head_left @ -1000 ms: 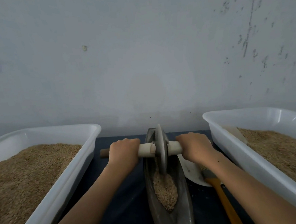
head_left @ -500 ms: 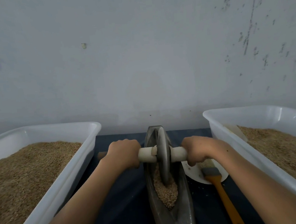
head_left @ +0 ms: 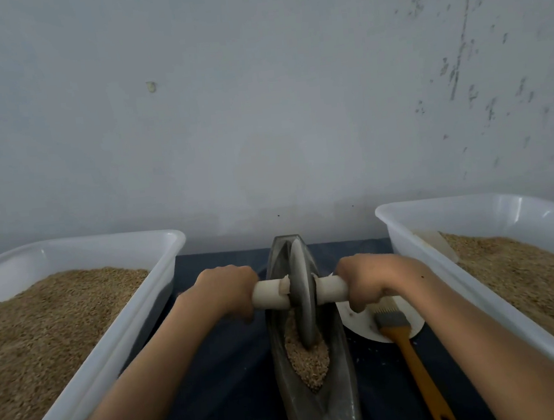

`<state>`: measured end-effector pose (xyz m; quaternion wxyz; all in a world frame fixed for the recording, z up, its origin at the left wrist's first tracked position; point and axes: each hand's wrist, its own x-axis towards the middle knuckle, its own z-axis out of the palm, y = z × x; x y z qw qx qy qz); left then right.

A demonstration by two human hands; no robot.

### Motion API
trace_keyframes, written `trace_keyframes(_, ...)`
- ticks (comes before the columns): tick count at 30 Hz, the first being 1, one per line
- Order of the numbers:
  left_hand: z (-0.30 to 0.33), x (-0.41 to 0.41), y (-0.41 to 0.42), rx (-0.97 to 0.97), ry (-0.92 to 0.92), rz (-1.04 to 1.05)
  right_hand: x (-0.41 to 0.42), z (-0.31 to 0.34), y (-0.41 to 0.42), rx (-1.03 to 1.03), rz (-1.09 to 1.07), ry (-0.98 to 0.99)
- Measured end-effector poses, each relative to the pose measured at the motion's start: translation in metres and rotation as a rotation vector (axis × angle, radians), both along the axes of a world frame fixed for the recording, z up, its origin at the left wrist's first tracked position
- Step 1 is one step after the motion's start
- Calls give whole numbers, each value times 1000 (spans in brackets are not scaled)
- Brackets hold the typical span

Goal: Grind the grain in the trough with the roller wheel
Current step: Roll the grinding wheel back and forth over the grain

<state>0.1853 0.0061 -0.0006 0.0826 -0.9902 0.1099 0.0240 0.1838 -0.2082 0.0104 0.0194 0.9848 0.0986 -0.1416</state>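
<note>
Head view: the grey roller wheel (head_left: 302, 292) stands upright in the narrow dark trough (head_left: 338, 366), its rim sunk into tan grain (head_left: 309, 362). My left hand (head_left: 226, 292) and right hand (head_left: 368, 279) each keep a clamped grip on the pale axle handle (head_left: 270, 294), 1 either side of the wheel.

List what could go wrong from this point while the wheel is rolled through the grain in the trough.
1. The grain is heaped under the roller wheel; a hard push may spill it over the trough edge.
2. The right hand grips the handle just above the brush and the white plate, so a stroke may knock them.
3. The left hand sits close to the wheel and could slip against it.
</note>
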Motion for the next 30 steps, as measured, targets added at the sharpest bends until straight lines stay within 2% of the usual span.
trace_keyframes(2, 1, -2, 0, -9, 49, 4, 0, 0, 0, 25, -17, 61)
trace_keyframes(4, 0, -2, -1, -2, 11, 14, 2, -2, 1, 32, -23, 34)
trace_keyframes(9, -12, 5, -6, -28, -260, 36, 11, -12, 2, -25, -1, -244)
trace_keyframes(13, -18, 5, -7, -74, -432, 27, 13, -20, 4, 15, -33, -413)
trace_keyframes(16, -16, 5, -5, -51, -371, 6, 11, -17, 2, -15, 7, -359)
trace_keyframes(21, -2, 1, -1, 12, -66, -13, 2, -3, 1, -33, 9, -55)
trace_keyframes(24, 0, -1, 0, 1, 4, -14, 1, -1, 1, 8, -18, 51)
trace_keyframes(27, -3, 0, -2, 0, -38, 4, 3, -3, 1, 19, -17, 10)
trace_keyframes(30, -8, 5, -4, -19, -155, 14, 8, -8, 2, -31, 11, -165)
